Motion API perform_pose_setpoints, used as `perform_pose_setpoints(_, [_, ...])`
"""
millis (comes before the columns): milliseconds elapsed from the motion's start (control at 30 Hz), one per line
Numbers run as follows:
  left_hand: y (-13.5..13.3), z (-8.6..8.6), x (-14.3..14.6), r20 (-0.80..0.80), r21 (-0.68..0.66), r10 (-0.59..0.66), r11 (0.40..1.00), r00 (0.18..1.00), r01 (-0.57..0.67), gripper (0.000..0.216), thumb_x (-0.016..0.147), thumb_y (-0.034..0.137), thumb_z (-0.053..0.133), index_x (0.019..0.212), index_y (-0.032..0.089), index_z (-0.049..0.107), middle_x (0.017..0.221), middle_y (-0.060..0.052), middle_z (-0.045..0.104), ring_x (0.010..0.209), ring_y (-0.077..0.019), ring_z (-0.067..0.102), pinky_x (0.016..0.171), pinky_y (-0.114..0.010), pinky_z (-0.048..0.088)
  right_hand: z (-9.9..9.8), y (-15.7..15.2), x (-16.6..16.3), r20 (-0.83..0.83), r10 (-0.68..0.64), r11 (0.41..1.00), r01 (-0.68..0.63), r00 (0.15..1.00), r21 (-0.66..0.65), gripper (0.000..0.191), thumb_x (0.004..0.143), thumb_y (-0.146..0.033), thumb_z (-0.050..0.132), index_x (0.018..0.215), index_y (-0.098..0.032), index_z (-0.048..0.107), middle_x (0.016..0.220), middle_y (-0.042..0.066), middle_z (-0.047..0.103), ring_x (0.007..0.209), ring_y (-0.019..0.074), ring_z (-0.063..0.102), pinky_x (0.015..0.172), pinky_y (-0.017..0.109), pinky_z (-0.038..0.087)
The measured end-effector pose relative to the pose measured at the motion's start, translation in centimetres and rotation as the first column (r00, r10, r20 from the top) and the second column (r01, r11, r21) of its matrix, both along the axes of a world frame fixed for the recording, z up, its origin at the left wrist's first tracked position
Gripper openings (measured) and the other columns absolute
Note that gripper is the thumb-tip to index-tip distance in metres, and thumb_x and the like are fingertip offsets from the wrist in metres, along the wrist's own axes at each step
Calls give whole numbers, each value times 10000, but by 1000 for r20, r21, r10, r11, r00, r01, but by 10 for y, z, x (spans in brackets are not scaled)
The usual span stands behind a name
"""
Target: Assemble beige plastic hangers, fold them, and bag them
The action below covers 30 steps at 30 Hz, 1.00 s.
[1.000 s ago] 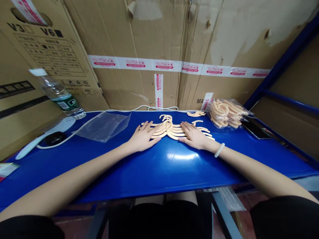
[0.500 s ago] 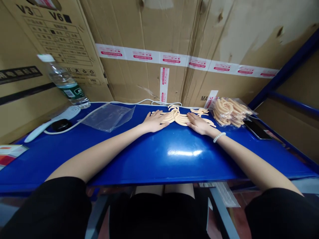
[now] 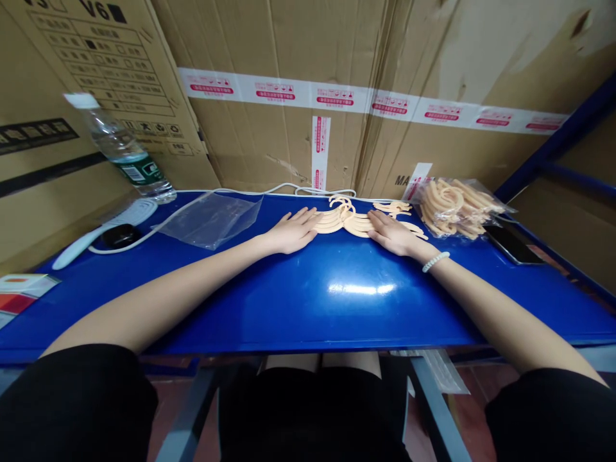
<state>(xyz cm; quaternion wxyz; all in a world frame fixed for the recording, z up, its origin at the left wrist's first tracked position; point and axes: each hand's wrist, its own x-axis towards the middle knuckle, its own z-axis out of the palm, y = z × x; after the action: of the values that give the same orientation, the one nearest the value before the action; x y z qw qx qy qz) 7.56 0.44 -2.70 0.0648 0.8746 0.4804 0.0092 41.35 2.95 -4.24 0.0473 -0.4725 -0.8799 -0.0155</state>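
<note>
Pale, curved snack-like sticks (image 3: 332, 221) lie in two fanned rows on the blue table, with a few looped ones above where the rows meet. My left hand (image 3: 293, 232) rests flat, fingers spread, its fingertips touching the outer end of the left row. Over the outer part of the right row (image 3: 357, 224) lies my right hand (image 3: 392, 234), also flat with fingers extended; a beaded bracelet (image 3: 436, 261) circles that wrist. More loose sticks (image 3: 393, 208) sit just behind and beside the right hand. Neither hand grasps anything.
A clear bag of the same sticks (image 3: 452, 208) and a phone (image 3: 514, 245) are at right. On the left are an empty clear bag (image 3: 212, 221), a water bottle (image 3: 128, 154), a pale-blue brush (image 3: 108, 231) and a white cable (image 3: 276, 188). Cardboard (image 3: 289, 38) stands behind.
My left hand has slid a little to the left, outward from the middle of the sticks. My right hand stays on the right row. The camera view has shifted slightly.
</note>
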Motion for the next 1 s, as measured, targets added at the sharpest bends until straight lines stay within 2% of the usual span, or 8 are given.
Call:
perform_pose_setpoints(200, [-8,-5,-5,-12,71,-22,997,1000,23,619,1055,391,209,1627,154,180,1704,-114,126,1577,-305,118,1254,-545,188,4,-2,-2,12,0,1000,0,1000,0,792,1041,-609,217,1574,-30,306,1620,236,298,1505,379,266,1228,541,272])
perform_pose_setpoints(367, [-11,-14,-10,37,195,-49,980,998,41,599,1048,352,284,1602,128,249,1679,-150,226,1564,-312,189,1246,-557,216,6,-4,-4,-8,19,1000,-18,1000,23,746,1044,-559,259,1559,-23,330,1605,244,324,1495,390,288,1217,568,285])
perform_pose_setpoints(467, [-12,-20,-11,91,316,-102,946,991,68,543,1036,289,347,1554,128,354,1637,-159,341,1537,-307,279,1243,-543,238,5,-5,-5,-20,21,999,-20,1000,45,740,1044,-532,271,1542,10,345,1592,266,337,1490,397,297,1214,567,291])
perform_pose_setpoints(600, [-15,-24,-11,155,501,-299,845,941,186,413,1006,146,399,1384,135,563,1457,-151,585,1394,-273,509,1159,-484,401,5,-8,-7,-23,23,998,-21,999,61,716,1043,-519,292,1532,-1,371,1585,262,357,1479,401,321,1205,565,307])
perform_pose_setpoints(767, [-27,-23,-12,90,667,-484,678,870,309,297,1027,120,422,1203,120,662,1242,-120,721,1157,-255,665,1004,-438,522,11,-13,-8,-57,79,981,-67,995,184,659,1053,-471,306,1493,5,423,1556,273,401,1476,393,326,1217,571,269])
perform_pose_setpoints(900, [-35,-19,-10,-16,696,-555,591,832,408,278,1046,124,420,1113,114,690,1088,-94,766,959,-193,710,873,-338,561,20,-14,-2,-178,95,952,-37,979,303,486,1034,-326,337,1402,-89,547,1387,220,582,1328,362,503,1128,549,418])
perform_pose_setpoints(1000, [-36,-17,-9,-67,719,-573,540,817,438,289,1040,100,412,1086,111,697,1060,-98,772,908,-183,715,804,-311,566,30,-11,10,-254,29,922,72,967,381,412,996,-244,367,1299,-126,621,1185,193,668,1185,358,590,1029,531,506])
